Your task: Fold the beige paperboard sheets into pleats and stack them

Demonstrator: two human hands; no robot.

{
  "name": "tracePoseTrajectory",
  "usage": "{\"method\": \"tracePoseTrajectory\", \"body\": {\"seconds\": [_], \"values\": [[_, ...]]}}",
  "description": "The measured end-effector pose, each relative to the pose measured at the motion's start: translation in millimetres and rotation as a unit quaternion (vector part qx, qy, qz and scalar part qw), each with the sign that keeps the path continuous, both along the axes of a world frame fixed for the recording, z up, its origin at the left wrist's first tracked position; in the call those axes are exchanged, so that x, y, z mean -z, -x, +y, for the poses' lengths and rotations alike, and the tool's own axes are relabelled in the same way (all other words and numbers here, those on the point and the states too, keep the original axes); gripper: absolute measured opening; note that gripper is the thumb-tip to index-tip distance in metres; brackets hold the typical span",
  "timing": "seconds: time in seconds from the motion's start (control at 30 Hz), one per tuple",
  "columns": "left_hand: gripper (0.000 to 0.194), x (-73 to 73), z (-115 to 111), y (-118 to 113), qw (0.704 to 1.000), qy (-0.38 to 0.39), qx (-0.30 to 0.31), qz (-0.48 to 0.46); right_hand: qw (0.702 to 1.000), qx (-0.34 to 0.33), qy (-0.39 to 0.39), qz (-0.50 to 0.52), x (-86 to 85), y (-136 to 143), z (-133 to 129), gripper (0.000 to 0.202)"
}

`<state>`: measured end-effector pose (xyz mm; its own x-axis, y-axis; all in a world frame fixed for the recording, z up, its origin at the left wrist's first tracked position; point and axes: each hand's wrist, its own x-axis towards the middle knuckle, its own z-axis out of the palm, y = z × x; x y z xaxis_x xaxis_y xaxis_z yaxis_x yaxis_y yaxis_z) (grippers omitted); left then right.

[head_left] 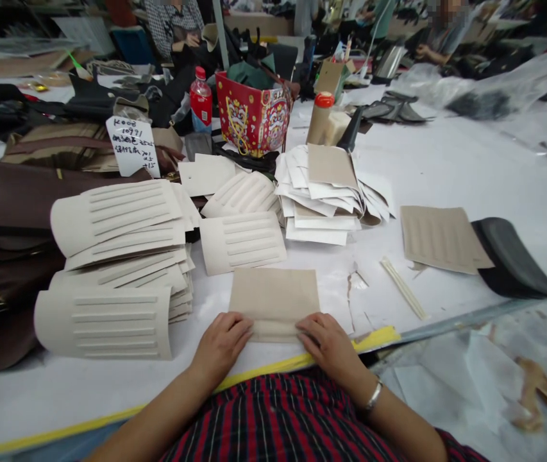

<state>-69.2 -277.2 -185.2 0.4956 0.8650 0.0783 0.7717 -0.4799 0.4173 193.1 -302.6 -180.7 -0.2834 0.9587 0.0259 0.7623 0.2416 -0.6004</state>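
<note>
Nearer to me than the red printed box (pixel 254 112), and close to the table's yellow edge strip (pixel 273 367), the tan panel (pixel 276 292) lies on the white table (pixel 446 167). I have the left hand (pixel 222 341) at its left end and the right hand (pixel 333 343) at its right end. The fingers of each are narrow, bunched against a raised fold along the near part; whether they pinch it or only press down, I cannot tell.

Progress, as I judge it: one fold shows in this panel and the farther part looks flat, so it is only begun compared with the ribbed panels elsewhere. To the near left of the red box I log a tall stack of ribbed panels (pixel 117 324), each visible top face bearing several parallel ridges; these look formed. Directly nearer than the box, a single ribbed panel (pixel 243 240) lies at a slant. Near right of it, a loose pile of sheets (pixel 324 196) shows mostly plain faces, presumably unworked; count unclear. Farther right of the box are pale strips (pixel 403 289), loose, and a ridged tan piece (pixel 439 237) touching a dark curved piece (pixel 516 256).
</note>
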Motion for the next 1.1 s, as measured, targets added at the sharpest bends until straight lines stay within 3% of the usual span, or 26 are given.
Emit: {"method": "tracePoseTrajectory", "body": {"seconds": [0.1,0.2,0.33,0.53,0.9,1.1], "values": [[0.023,-4.3,1.1,-12.9,0.999,-0.015,0.032,0.009,1.0,-0.026,0.008,0.003,-4.6,-2.9,7.7,0.018],[0.025,-3.2,6.9,-38.4,0.998,-0.026,0.06,-0.011,0.998,-0.034,-0.044,-0.024,-5.9,2.0,16.8,0.025],[0.024,3.5,17.1,-57.3,1.0,0.006,0.022,-0.007,0.997,-0.053,-0.043,-0.044,-4.5,12.2,26.5,0.024],[0.021,2.1,25.6,-31.4,0.999,0.04,-0.02,-0.029,0.999,-0.017,-0.027,-0.041,0.4,10.4,26.1,0.021],[0.017,-8.0,43.5,-19.2,0.994,0.11,0.012,-0.009,0.999,-0.002,-0.035,-0.022,5.9,26.0,20.5,0.018],[0.023,-14.6,27.0,2.6,0.994,0.099,0.025,-0.033,0.999,-0.019,-0.038,-0.023,2.2,42.4,13.8,0.019]]}}
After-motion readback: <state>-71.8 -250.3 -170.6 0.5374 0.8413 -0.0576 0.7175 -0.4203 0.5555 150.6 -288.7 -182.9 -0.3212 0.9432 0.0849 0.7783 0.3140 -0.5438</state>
